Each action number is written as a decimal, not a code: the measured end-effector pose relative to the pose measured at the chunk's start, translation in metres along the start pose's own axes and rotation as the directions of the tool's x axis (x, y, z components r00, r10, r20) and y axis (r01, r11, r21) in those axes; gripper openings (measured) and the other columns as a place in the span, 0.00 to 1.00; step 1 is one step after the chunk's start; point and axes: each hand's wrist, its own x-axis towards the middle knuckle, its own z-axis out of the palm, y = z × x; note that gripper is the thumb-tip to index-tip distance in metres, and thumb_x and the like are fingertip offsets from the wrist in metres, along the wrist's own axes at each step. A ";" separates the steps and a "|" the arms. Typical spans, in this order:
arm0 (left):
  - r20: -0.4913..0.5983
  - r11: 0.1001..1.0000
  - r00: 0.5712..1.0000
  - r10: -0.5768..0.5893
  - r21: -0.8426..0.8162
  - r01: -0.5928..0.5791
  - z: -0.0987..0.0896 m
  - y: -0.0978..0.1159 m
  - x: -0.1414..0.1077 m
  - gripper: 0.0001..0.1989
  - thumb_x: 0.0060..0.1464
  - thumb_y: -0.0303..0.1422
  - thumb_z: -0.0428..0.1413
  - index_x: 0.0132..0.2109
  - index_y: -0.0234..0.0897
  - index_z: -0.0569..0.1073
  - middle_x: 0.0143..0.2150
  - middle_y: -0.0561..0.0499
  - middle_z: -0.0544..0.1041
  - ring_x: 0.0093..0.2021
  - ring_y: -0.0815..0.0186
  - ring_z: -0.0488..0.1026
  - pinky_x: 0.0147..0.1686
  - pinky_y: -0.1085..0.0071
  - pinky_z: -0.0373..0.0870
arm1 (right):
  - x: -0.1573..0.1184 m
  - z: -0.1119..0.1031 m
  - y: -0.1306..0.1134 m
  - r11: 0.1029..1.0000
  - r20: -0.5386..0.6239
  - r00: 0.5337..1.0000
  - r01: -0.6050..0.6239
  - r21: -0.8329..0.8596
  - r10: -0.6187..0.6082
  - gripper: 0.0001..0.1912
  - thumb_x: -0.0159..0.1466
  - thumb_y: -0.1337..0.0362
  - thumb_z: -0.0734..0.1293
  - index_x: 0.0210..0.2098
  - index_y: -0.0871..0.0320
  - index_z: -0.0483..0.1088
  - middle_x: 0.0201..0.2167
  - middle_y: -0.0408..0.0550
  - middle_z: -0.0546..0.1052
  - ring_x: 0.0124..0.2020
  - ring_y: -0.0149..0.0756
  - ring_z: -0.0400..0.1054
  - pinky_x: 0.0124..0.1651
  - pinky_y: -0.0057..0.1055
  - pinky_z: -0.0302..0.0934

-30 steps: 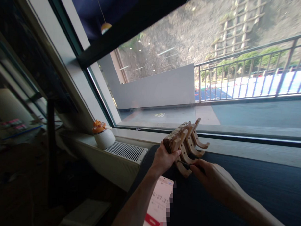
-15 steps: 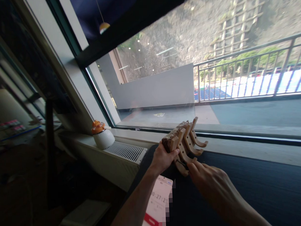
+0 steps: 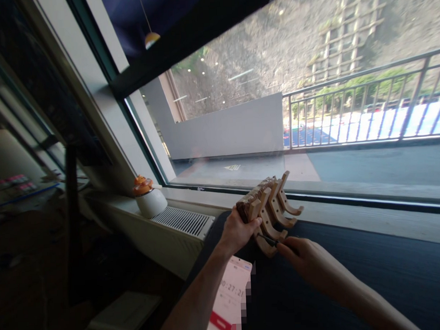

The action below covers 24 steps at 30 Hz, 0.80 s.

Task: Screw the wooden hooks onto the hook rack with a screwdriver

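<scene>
A wooden hook rack [image 3: 268, 209] with several curved hooks and a rough bark-like edge is held over the dark tabletop. My left hand [image 3: 240, 230] is closed around its near end, the thumb lying by the nearest hook. In my right hand [image 3: 298, 251] is a screwdriver [image 3: 271, 240], its handle mostly hidden by my fingers. The dark shaft points left to the nearest hook, its tip at or close to a screw hole there. Small dark holes mark the other hooks.
A phone [image 3: 228, 294] showing a running timer lies below my left wrist on the dark table [image 3: 371, 256]. Left of the table, a white pot with an orange figure [image 3: 151, 198] stands by a vent grille [image 3: 186, 221]. A large window [image 3: 233, 131] rises behind the rack.
My right hand has turned and its fingers have shifted on the screwdriver, so more of the shaft shows. My left hand and the rack stay almost still.
</scene>
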 end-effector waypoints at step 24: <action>0.017 0.998 1.000 0.015 -0.056 -0.014 0.003 -0.003 0.001 0.29 0.44 0.40 0.68 0.52 0.35 0.72 0.45 0.42 0.80 0.46 0.54 0.78 0.48 0.62 0.73 | 0.001 -0.010 0.002 1.000 -0.050 0.998 -0.026 -0.001 0.026 0.16 0.69 0.56 0.56 0.37 0.54 0.73 0.34 0.49 0.82 0.36 0.45 0.77 0.34 0.33 0.60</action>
